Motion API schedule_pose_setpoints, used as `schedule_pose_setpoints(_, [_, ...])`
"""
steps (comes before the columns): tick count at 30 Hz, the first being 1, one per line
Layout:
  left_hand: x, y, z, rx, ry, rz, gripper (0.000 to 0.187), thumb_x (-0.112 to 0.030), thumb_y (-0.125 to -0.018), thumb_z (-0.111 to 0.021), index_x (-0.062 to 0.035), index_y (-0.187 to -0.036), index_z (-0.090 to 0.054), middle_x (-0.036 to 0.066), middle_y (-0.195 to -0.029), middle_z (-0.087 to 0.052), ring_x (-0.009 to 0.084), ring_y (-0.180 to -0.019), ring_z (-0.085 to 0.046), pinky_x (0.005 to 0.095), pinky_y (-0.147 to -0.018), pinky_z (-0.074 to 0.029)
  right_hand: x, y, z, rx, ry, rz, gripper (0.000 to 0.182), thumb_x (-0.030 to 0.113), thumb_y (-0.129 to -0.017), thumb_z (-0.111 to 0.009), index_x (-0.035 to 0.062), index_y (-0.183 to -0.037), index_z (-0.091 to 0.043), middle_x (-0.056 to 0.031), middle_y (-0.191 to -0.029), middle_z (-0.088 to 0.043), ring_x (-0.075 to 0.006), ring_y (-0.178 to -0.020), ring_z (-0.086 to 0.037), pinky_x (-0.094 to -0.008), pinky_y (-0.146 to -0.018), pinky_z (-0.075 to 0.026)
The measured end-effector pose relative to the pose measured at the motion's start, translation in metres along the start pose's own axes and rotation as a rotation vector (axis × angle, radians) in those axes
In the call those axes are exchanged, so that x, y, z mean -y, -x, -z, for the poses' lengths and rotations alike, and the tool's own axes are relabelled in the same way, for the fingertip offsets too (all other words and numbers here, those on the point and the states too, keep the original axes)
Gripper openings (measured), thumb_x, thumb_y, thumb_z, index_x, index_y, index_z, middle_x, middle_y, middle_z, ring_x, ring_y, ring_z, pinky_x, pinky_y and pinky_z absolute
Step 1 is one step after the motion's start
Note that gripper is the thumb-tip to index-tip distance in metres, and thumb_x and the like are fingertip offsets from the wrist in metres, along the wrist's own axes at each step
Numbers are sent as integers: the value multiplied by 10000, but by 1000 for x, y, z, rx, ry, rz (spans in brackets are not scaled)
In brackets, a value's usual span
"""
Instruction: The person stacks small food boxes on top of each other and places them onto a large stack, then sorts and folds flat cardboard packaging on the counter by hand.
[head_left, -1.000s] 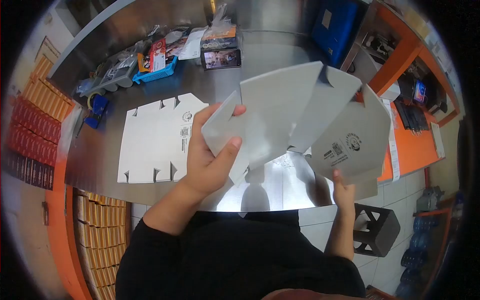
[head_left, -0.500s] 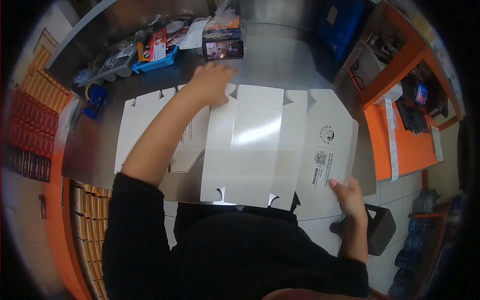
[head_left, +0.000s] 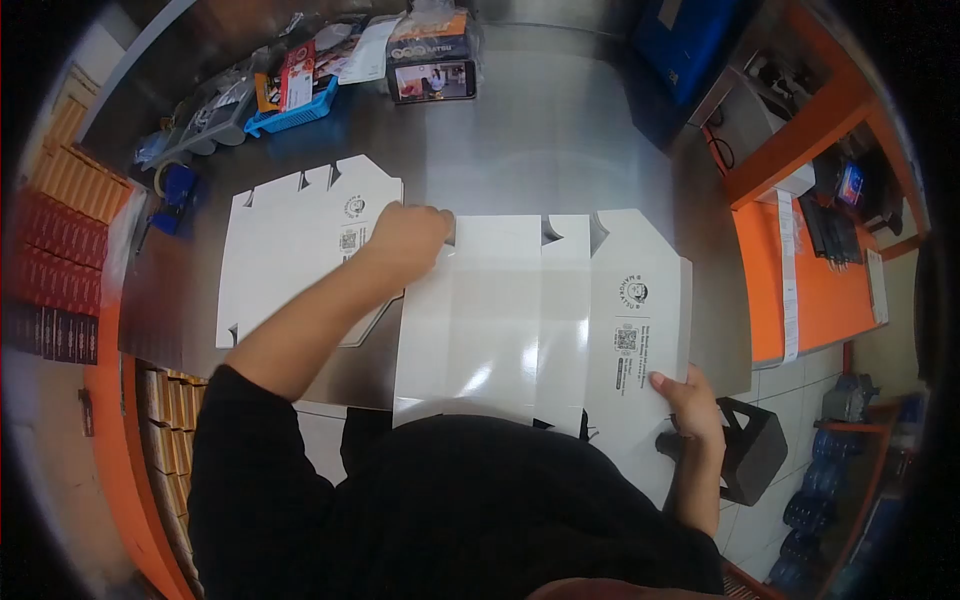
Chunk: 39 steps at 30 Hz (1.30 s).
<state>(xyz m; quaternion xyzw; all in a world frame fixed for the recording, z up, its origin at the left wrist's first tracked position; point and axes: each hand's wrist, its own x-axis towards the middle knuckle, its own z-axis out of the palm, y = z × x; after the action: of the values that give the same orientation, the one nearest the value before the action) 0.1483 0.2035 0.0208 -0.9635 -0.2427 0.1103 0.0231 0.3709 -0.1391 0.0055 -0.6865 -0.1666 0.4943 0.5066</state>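
A white flat cardboard box blank [head_left: 490, 310] with cut notches and a printed panel lies in front of me, its near edge against my body. My left hand [head_left: 412, 243] is closed at its upper left corner, fingers curled down at the edge. At the right edge, my right hand [head_left: 692, 402] pinches the printed panel, thumb on top and fingers underneath. More flat box blanks [head_left: 285, 240] lie stacked to the left, partly covered by my left forearm.
Beneath everything is a steel table [head_left: 560, 130]. Along its back stand a phone [head_left: 433, 82], a blue basket [head_left: 295, 108] and a grey tray [head_left: 215, 125]. A tape dispenser [head_left: 178, 190] sits at left. An orange shelf [head_left: 765, 270] flanks the right side.
The box blank has slid toward my body and slightly left. My left hand has come down with its fingers curled in, and more of the stacked blanks shows.
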Motion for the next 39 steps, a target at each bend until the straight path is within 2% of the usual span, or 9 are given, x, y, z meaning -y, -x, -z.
schedule_pose_setpoints(12, [-39,71,-28,-437,261,108,213,-205,-695,-626,-20,-774,-556,130,-748,-567,301,-733,-557,399,-694,-433,1,-19,-3,-5,-57,-108,428,93,-784,-586,-90,-1159,-491,-156,-1050,-603,-219,-924,-581,-316,-847,-431])
schedule_pose_setpoints(17, [-19,35,35,306,250,209,453,-353,-713,-653,-28,-1018,-570,156,-941,-623,317,-928,-580,407,-792,-437,-3,-18,-1,70,-80,-22,433,114,-776,-612,-81,-1148,-505,-144,-1043,-605,-212,-924,-578,-314,-843,-432])
schedule_pose_setpoints(20, [-11,6,28,121,150,207,506,-353,-714,-667,-47,-1102,-556,145,-1026,-625,318,-1023,-561,397,-854,-428,0,-6,2,87,64,56,417,129,-787,-626,-70,-1138,-522,-126,-1030,-608,-191,-918,-567,-306,-839,-428])
schedule_pose_setpoints(23, [-9,-23,35,-663,-50,-119,522,-314,-700,-688,-44,-1124,-547,147,-1025,-625,313,-1045,-554,425,-894,-411,9,11,2,147,226,159,392,149,-807,-622,-60,-1127,-538,-107,-1013,-611,-175,-913,-554,-304,-837,-423])
schedule_pose_setpoints(25, [-13,-35,70,248,346,-249,515,-255,-667,-712,-34,-1105,-552,158,-1025,-622,309,-1047,-558,468,-878,-411,10,18,2,176,253,171,395,154,-833,-597,-63,-1153,-514,-94,-1037,-602,-166,-914,-550,-302,-834,-421])
schedule_pose_setpoints(26, [-20,-34,66,240,349,-251,515,-255,-667,-712,-34,-1105,-552,158,-1025,-622,309,-1047,-558,468,-878,-411,12,19,1,172,260,174,395,154,-833,-597,-63,-1153,-514,-94,-1037,-602,-166,-914,-550,-302,-834,-421])
schedule_pose_setpoints(33, [-82,1,-6,-217,156,-16,195,-81,-675,-608,-47,-863,-565,105,-799,-619,262,-710,-619,413,-693,-475,65,11,-5,-96,692,362,415,138,-880,-509,36,-1275,-440,-128,-1071,-579,-178,-962,-548,-308,-831,-441])
schedule_pose_setpoints(35, [-97,18,-13,-311,160,29,153,-66,-678,-589,-55,-828,-560,84,-752,-606,246,-655,-610,391,-653,-483,93,8,-23,-104,768,586,421,156,-856,-546,37,-1252,-469,-185,-1101,-592,-273,-1004,-576,-344,-872,-433])
schedule_pose_setpoints(39, [-107,42,-28,-359,232,66,116,-80,-696,-578,-44,-805,-565,77,-720,-583,238,-678,-610,357,-594,-491,129,-23,-73,144,1100,772,425,144,-834,-564,56,-1241,-480,-158,-1169,-554,-300,-1056,-540,-358,-904,-417])
